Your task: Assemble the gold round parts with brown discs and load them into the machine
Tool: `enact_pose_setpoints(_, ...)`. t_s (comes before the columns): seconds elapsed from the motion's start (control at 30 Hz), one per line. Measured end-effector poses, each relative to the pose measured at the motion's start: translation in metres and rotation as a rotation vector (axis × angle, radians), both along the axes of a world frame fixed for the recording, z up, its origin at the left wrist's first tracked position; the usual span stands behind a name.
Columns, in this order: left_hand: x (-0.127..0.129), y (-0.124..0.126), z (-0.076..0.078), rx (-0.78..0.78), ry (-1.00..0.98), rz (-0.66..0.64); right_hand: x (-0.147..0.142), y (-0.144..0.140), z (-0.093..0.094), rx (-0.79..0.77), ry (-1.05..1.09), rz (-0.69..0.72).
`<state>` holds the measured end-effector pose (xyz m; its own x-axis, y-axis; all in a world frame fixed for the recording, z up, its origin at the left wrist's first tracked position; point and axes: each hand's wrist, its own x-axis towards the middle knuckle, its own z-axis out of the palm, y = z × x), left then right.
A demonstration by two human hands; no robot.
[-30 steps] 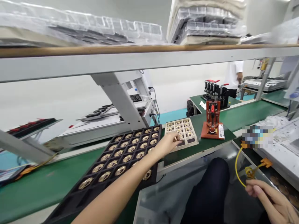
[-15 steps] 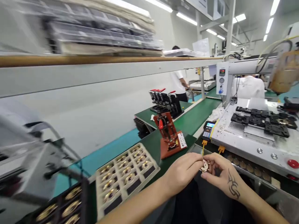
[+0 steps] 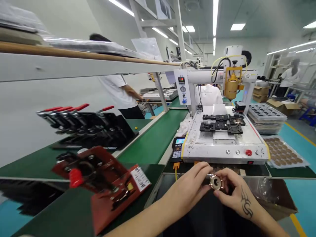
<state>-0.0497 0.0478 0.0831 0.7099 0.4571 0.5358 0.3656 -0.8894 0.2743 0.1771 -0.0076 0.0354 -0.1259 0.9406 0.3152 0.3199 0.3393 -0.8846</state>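
Note:
Between my two hands is a small gold-rimmed watch case (image 3: 215, 183), its pale round inside with a dark opening facing me. My left hand (image 3: 189, 182) pinches its left edge with thumb and fingertips. On the opposite edge my right hand (image 3: 233, 189) grips it between thumb and curled fingers; a dark tattoo shows on the wrist. Both hands are over my lap, in front of the white dispensing machine (image 3: 222, 149). Several black fixtures (image 3: 221, 124) lie on the machine's bed.
A red toggle-clamp press (image 3: 111, 187) stands to the left, with several black clamp presses (image 3: 86, 126) behind it. A handheld keypad (image 3: 177, 148) lies beside the machine. Brown discs (image 3: 283, 151) fill a clear sheet at right. A person (image 3: 118, 89) stands beyond the shelf.
My view has swung right, so the tray of gold cases has left the picture and more of the machine shows. The watch case stays in both hands, its inside facing me more.

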Motion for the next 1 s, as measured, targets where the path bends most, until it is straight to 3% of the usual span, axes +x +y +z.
enact_pose_setpoints(0.13,0.031,0.040,0.018,-0.074,-0.041,0.015,0.071,-0.006,-0.005,0.035,-0.117,-0.232)
enact_pose_setpoints(0.27,0.095,0.109,0.045,-0.059,-0.039,-0.009,0.131,0.003,0.013,0.147,-0.243,-0.374)
enact_pose_setpoints(0.47,0.218,0.219,0.066,-0.171,0.167,0.150,0.167,0.018,0.032,0.241,-0.189,-0.431)
enact_pose_setpoints(0.6,0.255,0.267,0.068,-0.273,0.352,0.172,0.192,0.013,0.028,0.241,-0.152,-0.529)
enact_pose_setpoints(0.77,0.268,0.292,0.073,-0.350,0.517,0.150,0.230,0.029,0.031,0.195,-0.186,-0.551)
enact_pose_setpoints(0.9,0.280,0.289,0.078,-0.354,0.546,0.167,0.242,0.083,0.046,0.176,-0.203,-0.450)
enact_pose_setpoints(1.0,0.274,0.276,0.087,-0.328,0.452,0.182,0.236,0.137,0.055,0.199,-0.197,-0.363)
